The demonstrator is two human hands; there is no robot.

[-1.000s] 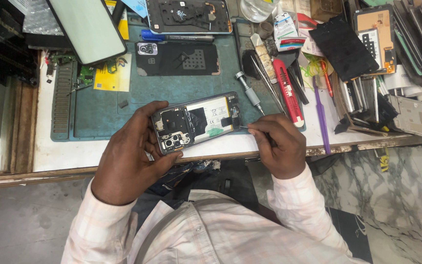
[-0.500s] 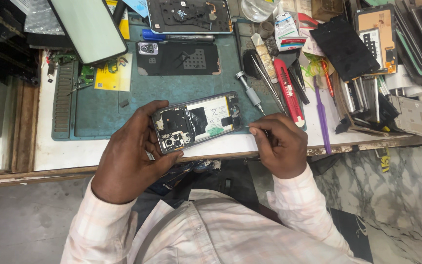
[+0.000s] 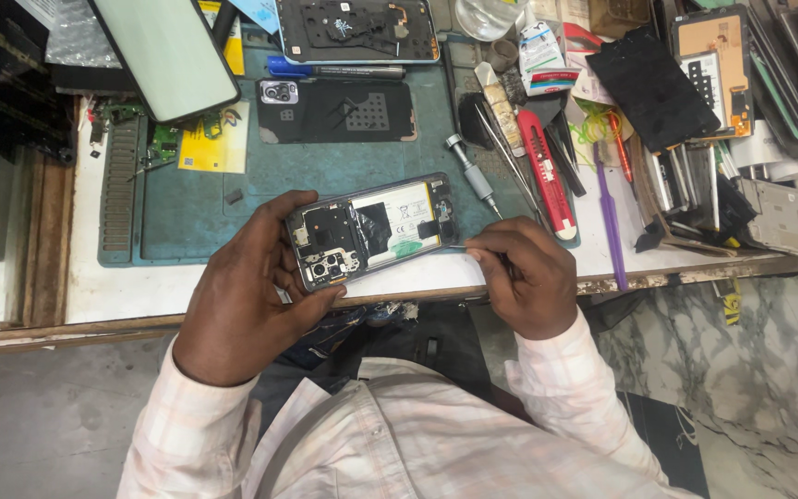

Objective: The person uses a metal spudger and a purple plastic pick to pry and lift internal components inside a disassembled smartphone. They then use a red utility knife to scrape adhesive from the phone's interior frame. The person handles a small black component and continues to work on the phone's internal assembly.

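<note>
My open phone (image 3: 373, 231) with its back off, lying at the front edge of the bench (image 3: 94, 291), my left hand (image 3: 247, 300) wrapped around its camera end, my right hand (image 3: 528, 277) pinched shut on a thin tool at its other end, green mat (image 3: 187, 212) under it, silver screwdriver (image 3: 475, 176) just beside, red knife (image 3: 547, 176) near

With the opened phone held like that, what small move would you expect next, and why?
Probably easing the right hand inward along the opened phone. Its fingertips pinch something thin at the phone's right end, too small to identify, while the left hand steadies the camera end with the insides exposed.
</note>
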